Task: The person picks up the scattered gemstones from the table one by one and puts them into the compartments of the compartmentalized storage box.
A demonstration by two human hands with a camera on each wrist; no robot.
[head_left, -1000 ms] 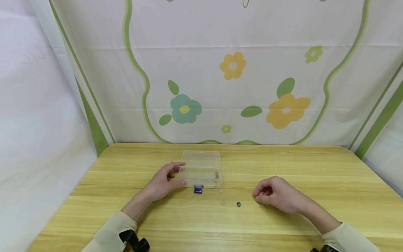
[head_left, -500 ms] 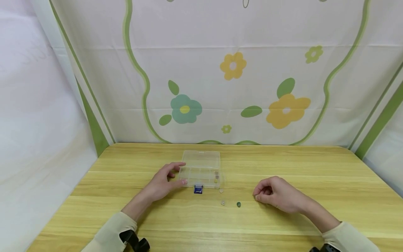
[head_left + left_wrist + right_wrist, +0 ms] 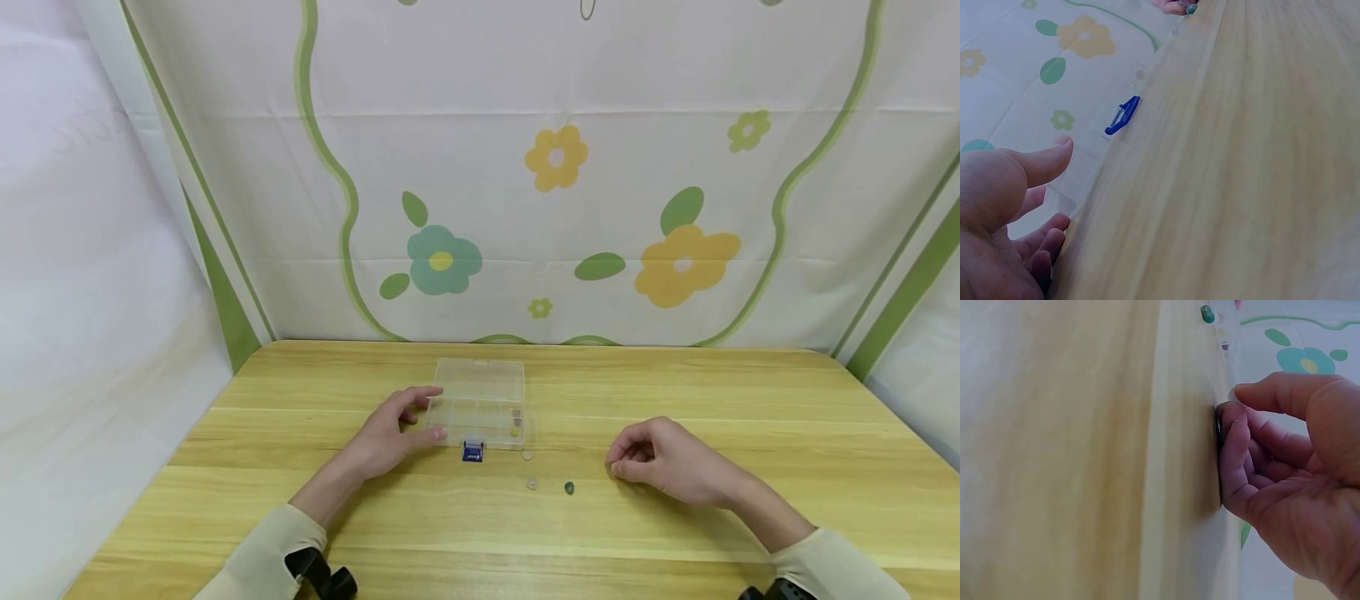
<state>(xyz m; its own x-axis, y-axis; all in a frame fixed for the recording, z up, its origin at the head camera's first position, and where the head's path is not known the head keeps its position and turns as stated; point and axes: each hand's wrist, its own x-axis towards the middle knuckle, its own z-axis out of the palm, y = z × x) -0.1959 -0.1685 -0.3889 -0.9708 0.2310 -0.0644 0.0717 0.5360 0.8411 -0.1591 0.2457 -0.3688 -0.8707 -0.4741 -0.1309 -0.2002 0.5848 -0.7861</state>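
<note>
A clear compartment box (image 3: 465, 421) lies on the table with its lid (image 3: 480, 379) raised toward the back. My left hand (image 3: 388, 433) rests at the box's left end, thumb out straight over the front corner and forefinger at the back one. A blue latch (image 3: 1122, 115) hangs from the front edge. To the right, my right hand (image 3: 667, 462) stays low over the table. Its thumb and forefinger pinch what looks like a small pale stone (image 3: 1232, 395), mostly hidden. Between hand and box lie a dark green stone (image 3: 569, 488) and two pale stones, one nearer me (image 3: 531, 483).
Several small stones, one yellow (image 3: 515, 432), sit in the box's right-hand compartments. The wooden table (image 3: 480, 533) reaches back to a white cloth (image 3: 480, 167) printed with flowers. Similar cloth hangs on both sides.
Almost nothing differs. My right hand has shifted very slightly to the right; the left hand, box and loose stones keep their places.
</note>
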